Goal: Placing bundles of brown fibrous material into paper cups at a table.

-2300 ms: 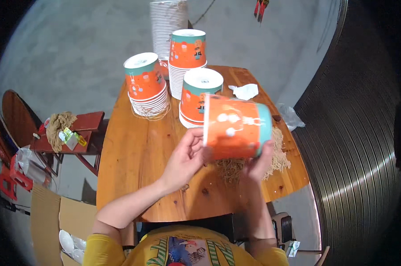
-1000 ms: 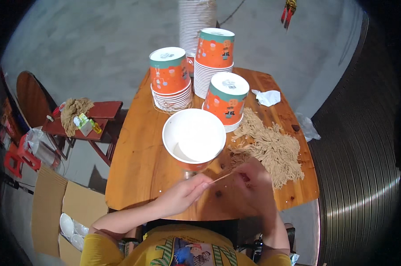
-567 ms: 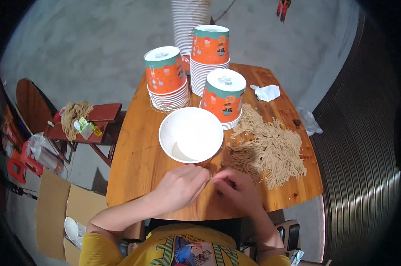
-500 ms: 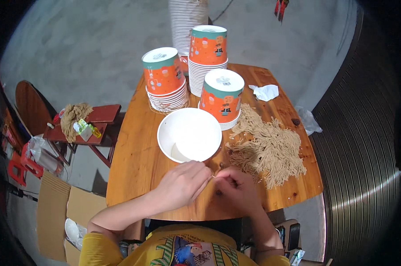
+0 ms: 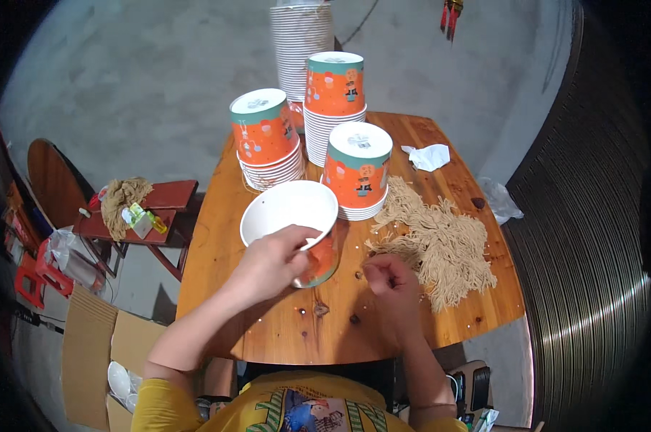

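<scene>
At the middle of the brown wooden surface (image 5: 214, 252), a round, orange, white-lined paper tub (image 5: 322, 261) tilts, mouth up-left, near rim grasped by the left hand (image 5: 269, 263); the curled right hand (image 5: 396, 288), its grip's contents indiscernible, lies apart, nearer the tan, stringy heap (image 5: 451, 245).

Paper bucket (image 5: 318, 265) partly hidden behind the left hand (image 5: 271, 265)
</scene>
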{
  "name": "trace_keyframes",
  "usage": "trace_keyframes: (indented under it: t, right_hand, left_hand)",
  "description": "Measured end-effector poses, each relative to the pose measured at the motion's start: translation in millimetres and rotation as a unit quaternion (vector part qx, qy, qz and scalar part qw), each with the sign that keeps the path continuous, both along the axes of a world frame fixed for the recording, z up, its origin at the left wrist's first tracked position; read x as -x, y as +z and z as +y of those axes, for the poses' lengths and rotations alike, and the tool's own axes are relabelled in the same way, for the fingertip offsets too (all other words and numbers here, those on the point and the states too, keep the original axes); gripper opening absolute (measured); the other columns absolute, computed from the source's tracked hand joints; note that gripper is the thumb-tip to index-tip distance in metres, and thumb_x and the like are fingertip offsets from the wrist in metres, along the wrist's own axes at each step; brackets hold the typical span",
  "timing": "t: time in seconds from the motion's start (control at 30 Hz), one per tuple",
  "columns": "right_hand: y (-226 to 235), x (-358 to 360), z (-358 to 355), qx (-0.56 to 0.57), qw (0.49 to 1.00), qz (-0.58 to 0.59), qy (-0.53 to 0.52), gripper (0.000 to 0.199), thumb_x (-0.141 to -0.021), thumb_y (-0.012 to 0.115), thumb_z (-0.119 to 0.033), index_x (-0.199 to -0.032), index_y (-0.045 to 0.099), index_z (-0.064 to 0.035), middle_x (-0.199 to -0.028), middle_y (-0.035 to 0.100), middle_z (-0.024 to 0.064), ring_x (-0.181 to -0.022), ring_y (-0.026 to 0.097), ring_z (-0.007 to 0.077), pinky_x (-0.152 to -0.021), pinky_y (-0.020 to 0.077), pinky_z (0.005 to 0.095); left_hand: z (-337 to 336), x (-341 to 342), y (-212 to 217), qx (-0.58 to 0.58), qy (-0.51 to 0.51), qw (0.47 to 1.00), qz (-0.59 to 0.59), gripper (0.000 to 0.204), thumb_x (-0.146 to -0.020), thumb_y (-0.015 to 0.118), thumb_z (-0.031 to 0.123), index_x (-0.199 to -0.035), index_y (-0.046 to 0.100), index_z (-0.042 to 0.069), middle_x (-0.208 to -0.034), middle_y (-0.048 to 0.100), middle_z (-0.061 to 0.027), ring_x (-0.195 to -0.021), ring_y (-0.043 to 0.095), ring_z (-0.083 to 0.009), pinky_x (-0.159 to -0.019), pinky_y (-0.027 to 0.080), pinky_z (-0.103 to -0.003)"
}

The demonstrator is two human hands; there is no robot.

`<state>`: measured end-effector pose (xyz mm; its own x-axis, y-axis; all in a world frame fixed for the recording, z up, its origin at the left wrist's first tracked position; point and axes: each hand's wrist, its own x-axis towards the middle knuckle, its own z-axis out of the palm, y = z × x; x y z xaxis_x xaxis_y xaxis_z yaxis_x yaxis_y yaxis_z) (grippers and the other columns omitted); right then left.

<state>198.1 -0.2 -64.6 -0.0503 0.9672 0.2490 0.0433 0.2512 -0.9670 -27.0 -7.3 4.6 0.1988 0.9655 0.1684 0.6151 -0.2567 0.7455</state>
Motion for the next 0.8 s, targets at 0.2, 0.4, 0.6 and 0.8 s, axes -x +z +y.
trace_keyframes:
  t: [0.2, 0.4, 0.6, 0.8]
  right_hand:
    - [10.4, 40.3, 13.0, -0.043, 0.997, -0.028, 0.064, 0.006, -0.086, 0.066, -0.009, -0.088, 0.062, -0.0049, -0.063, 0.047, -0.0033, -0.058, 0.043, 0.0044, -0.054, 0.0365, 0.0225]
    - [19.8, 69.6, 18.3, -0.127, 0.985, -0.061, 0.104, 0.004, -0.087, 0.061, -0.001, -0.09, 0.058, -0.0016, -0.079, 0.054, 0.0011, -0.072, 0.056, 0.0074, -0.064, 0.0454, 0.0222]
    - [14.1, 77.8, 22.5, -0.173, 0.979, -0.051, 0.093, 0.007, -0.086, 0.061, -0.001, -0.093, 0.059, -0.0016, -0.095, 0.061, 0.0082, -0.082, 0.063, 0.0127, -0.072, 0.051, 0.0254]
    - [13.8, 80.9, 21.6, -0.155, 0.978, -0.055, 0.124, 0.007, -0.086, 0.061, -0.001, -0.093, 0.059, -0.0012, -0.103, 0.064, 0.0106, -0.088, 0.064, 0.0141, -0.075, 0.0521, 0.0272]
  left_hand:
    - [-4.9, 38.3, 6.0, 0.114, 0.037, 0.976, -0.18, 0.037, -0.086, 0.052, -0.001, -0.123, 0.055, 0.0, -0.093, 0.064, -0.0052, -0.087, 0.064, -0.012, -0.073, 0.054, -0.027]
    - [-4.6, 61.2, 2.8, 0.136, 0.025, 0.965, -0.222, 0.035, -0.084, 0.054, 0.003, -0.119, 0.057, 0.002, -0.092, 0.063, -0.0016, -0.082, 0.06, -0.008, -0.073, 0.051, -0.024]
    - [-3.6, 67.8, 7.6, 0.151, 0.025, 0.951, -0.268, 0.021, -0.083, 0.053, 0.001, -0.104, 0.057, 0.002, -0.09, 0.061, -0.0006, -0.082, 0.06, -0.008, -0.072, 0.051, -0.025]
    - [-5.1, 65.8, 8.9, 0.138, 0.033, 0.941, -0.306, 0.02, -0.082, 0.053, 0.0, -0.101, 0.054, 0.004, -0.088, 0.06, 0.0002, -0.079, 0.06, -0.0074, -0.069, 0.051, -0.024]
